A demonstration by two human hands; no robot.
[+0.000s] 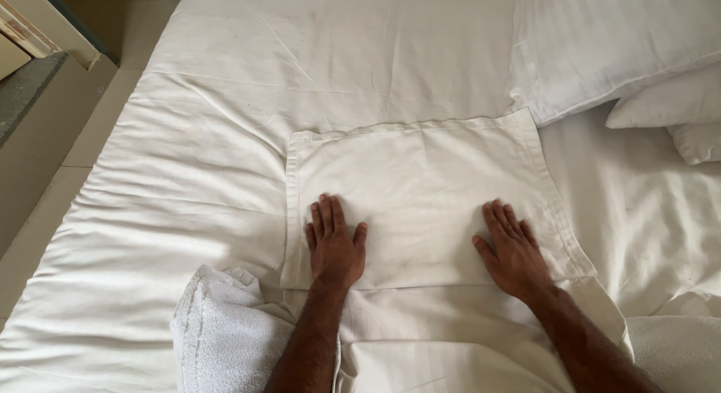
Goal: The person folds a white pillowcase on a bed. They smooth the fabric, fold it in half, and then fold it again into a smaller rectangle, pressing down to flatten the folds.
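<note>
White bed sheet (188,160) filled the view, creased and sunlit, with the folded pillowcase (420,190) lying flat at its middle. Left hand (334,243) and right hand (514,250) pressed palms-down on its near edge — fingers spread, gripping nothing. A good smoothing called for even pressure swept outward toward the corners — no bunching. A towel (218,325) sat by the left forearm, pillows (616,40) beyond.

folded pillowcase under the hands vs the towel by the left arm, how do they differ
The folded pillowcase lies flat and smooth; the towel is bunched in a lump. The pillowcase is thin woven cloth, the towel thick and nubby. Both hands, left and right, press the pillowcase; neither touches the towel. Both are white.
</note>
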